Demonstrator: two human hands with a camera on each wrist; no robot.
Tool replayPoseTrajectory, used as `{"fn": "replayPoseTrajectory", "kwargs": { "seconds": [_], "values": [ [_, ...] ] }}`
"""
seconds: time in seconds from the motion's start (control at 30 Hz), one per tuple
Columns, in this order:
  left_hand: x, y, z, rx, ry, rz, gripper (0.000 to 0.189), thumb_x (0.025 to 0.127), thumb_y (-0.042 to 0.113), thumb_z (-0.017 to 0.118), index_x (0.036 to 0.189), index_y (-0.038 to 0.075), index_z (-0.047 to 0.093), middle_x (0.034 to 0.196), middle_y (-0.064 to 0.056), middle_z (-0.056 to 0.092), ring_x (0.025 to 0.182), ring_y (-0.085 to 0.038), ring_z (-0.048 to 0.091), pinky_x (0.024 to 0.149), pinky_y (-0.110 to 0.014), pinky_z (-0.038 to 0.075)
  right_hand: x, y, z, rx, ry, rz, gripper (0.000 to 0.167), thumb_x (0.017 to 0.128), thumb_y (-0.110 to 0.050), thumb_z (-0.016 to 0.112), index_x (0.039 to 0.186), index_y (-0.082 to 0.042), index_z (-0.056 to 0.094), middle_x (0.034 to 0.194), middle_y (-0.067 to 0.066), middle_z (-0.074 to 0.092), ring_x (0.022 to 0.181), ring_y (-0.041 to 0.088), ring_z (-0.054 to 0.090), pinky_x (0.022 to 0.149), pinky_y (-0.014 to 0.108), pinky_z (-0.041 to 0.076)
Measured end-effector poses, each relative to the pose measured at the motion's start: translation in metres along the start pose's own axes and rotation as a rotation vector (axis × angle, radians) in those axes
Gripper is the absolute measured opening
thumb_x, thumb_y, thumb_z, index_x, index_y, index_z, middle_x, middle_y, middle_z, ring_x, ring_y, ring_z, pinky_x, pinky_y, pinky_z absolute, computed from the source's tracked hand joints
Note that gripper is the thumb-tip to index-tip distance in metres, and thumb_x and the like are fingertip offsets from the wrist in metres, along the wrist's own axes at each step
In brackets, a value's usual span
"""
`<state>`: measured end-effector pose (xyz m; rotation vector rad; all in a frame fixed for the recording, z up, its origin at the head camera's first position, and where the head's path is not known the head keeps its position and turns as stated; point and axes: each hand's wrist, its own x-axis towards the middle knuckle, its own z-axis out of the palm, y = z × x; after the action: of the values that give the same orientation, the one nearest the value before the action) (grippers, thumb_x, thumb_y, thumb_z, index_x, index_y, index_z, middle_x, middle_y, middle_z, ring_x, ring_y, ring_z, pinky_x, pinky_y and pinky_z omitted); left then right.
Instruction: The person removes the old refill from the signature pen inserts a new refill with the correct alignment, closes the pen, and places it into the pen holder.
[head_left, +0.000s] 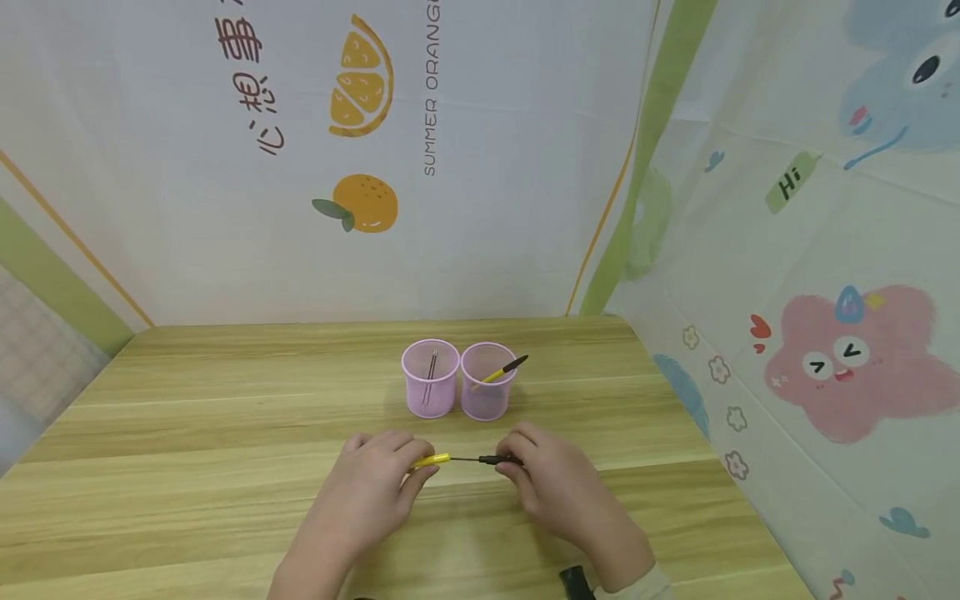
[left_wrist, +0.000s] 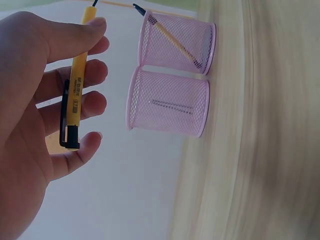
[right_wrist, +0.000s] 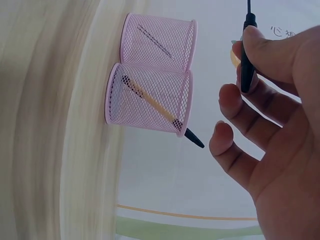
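My left hand (head_left: 371, 487) pinches the yellow barrel (left_wrist: 79, 75) of a pen between thumb and fingers; a black clip (left_wrist: 64, 115) runs along its end. My right hand (head_left: 558, 483) pinches the pen's black tapered grip section (right_wrist: 247, 55). Barrel and grip section are apart, and a thin dark refill (head_left: 465, 459) spans the gap between them, in line with both. In the head view, both hands are low over the table, in front of two pink mesh cups.
On the wooden table (head_left: 225, 417), the left mesh cup (head_left: 442, 403) contains thin refills (head_left: 431, 377). Touching it, the right mesh cup (head_left: 483, 407) holds a yellow and black pen (head_left: 504, 371) leaning past the rim. Printed cloth (head_left: 495, 233) hangs behind and at the right. A black object (head_left: 576, 582) lies by the right forearm.
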<state>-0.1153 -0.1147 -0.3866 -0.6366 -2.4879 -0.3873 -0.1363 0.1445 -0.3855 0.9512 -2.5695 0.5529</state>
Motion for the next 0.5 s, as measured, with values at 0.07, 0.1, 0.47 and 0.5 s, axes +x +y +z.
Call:
{"fn": "replayPoseTrajectory", "kwargs": {
  "seconds": [0.07, 0.1, 0.47, 0.5],
  "values": [
    [-0.0005, -0.0011, -0.0015, -0.003, -0.001, -0.010, 0.017, 0.086, 0.026, 0.089, 0.097, 0.025, 0.076, 0.090, 0.017, 0.071, 0.093, -0.007, 0.069, 0.085, -0.038, 0.052, -0.0004, 0.0007, -0.0012, 0.000, 0.007, -0.005, 0.005, 0.100, -0.018, 0.074, 0.098, -0.014, 0.071, 0.098, -0.010, 0.065, 0.080, 0.000, 0.057, 0.072, 0.019, 0.054],
    [-0.0006, -0.0015, -0.0024, -0.003, -0.003, -0.015, 0.016, 0.087, 0.026, 0.088, 0.097, 0.025, 0.076, 0.090, 0.017, 0.072, 0.094, -0.008, 0.069, 0.086, -0.039, 0.052, -0.0006, 0.0009, -0.0016, -0.001, 0.009, -0.007, 0.006, 0.100, -0.018, 0.074, 0.098, -0.014, 0.071, 0.098, -0.010, 0.064, 0.080, 0.000, 0.056, 0.072, 0.019, 0.054],
    [-0.0029, -0.0056, -0.0067, 0.011, 0.001, -0.040, 0.016, 0.088, 0.025, 0.088, 0.098, 0.022, 0.077, 0.091, 0.014, 0.074, 0.093, -0.010, 0.072, 0.084, -0.038, 0.051, -0.0009, 0.0016, -0.0028, 0.005, 0.016, 0.011, 0.006, 0.100, -0.017, 0.074, 0.098, -0.013, 0.070, 0.096, -0.010, 0.063, 0.080, 0.000, 0.055, 0.071, 0.019, 0.053],
    [-0.0031, -0.0061, -0.0068, 0.013, 0.005, -0.040, 0.016, 0.088, 0.025, 0.088, 0.098, 0.021, 0.077, 0.092, 0.013, 0.076, 0.093, -0.011, 0.073, 0.084, -0.039, 0.052, -0.0010, 0.0017, -0.0028, 0.005, 0.016, 0.013, 0.006, 0.101, -0.018, 0.074, 0.098, -0.013, 0.070, 0.096, -0.010, 0.063, 0.080, 0.000, 0.055, 0.071, 0.019, 0.054]
  ]
}}
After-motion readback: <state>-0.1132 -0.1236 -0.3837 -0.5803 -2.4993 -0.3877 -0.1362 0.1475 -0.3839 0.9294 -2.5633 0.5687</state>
